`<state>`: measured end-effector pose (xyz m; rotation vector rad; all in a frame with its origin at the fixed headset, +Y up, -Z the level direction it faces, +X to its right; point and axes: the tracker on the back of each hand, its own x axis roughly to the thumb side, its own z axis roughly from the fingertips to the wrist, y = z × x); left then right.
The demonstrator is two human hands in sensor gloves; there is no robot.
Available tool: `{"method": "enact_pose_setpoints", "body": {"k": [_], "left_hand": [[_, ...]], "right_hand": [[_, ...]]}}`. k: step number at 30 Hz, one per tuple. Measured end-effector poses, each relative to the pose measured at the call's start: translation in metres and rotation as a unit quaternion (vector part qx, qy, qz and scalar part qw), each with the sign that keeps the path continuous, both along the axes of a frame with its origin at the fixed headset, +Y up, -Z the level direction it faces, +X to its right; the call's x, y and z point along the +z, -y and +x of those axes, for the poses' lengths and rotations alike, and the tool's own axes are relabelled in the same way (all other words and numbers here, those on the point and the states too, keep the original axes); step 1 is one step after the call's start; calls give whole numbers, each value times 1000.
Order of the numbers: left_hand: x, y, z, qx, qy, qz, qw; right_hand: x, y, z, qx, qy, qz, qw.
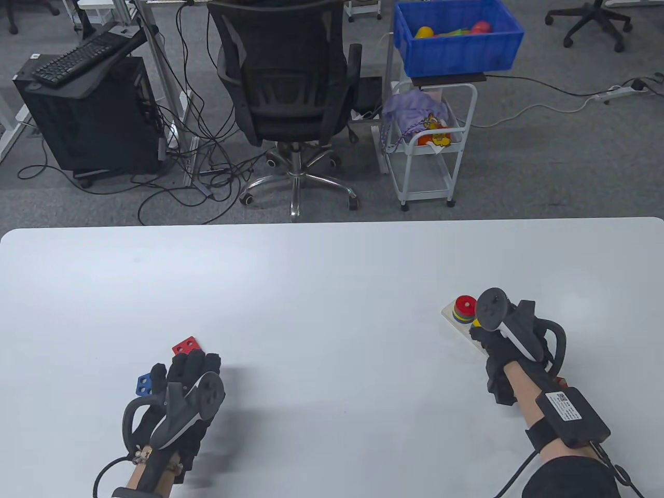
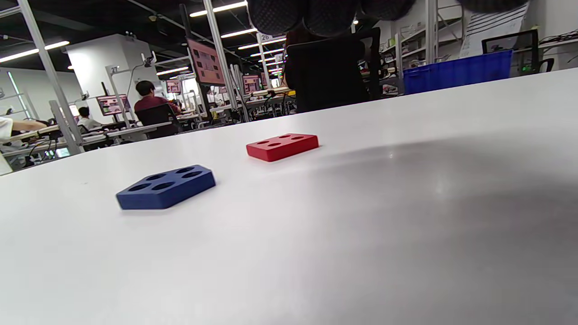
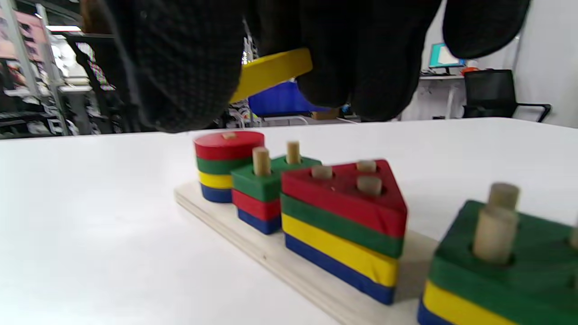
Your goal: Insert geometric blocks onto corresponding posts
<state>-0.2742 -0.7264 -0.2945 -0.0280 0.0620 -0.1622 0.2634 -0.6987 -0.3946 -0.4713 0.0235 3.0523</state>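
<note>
Bright, even overhead lighting from ceiling strip lamps. Soft grey shadow and faint glare on the glossy white tabletop (image 2: 406, 189) right of the flat red four-holed block (image 2: 282, 146). Blurred black gloved fingers (image 3: 180, 67) close up.

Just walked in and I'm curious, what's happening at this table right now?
A person in black sensor gloves is stacking coloured wooden blocks on a pegged wooden base. The right hand holds a flat yellow block above the base, where round, triangular and square stacks already sit. The left hand rests near a red four-hole square block and a blue four-hole square block, both lying loose on the white table.
</note>
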Motion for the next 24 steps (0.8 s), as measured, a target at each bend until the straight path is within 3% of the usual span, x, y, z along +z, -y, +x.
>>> {"method": "enact_pose_setpoints", "body": {"k": [7, 14, 19, 24], "left_hand": [[2, 2, -10, 23, -19, -15, 999], [2, 2, -13, 40, -23, -27, 999], [-2, 3, -19, 88, -33, -51, 994], [-10, -1, -32, 118, -69, -58, 989]], "right_hand": [[-16, 18, 5, 6, 34, -24, 999], [-17, 31, 4, 13, 37, -39, 998], [8, 20, -1, 30, 5, 8, 1000], [48, 12, -17, -23, -102, 56, 993]]}}
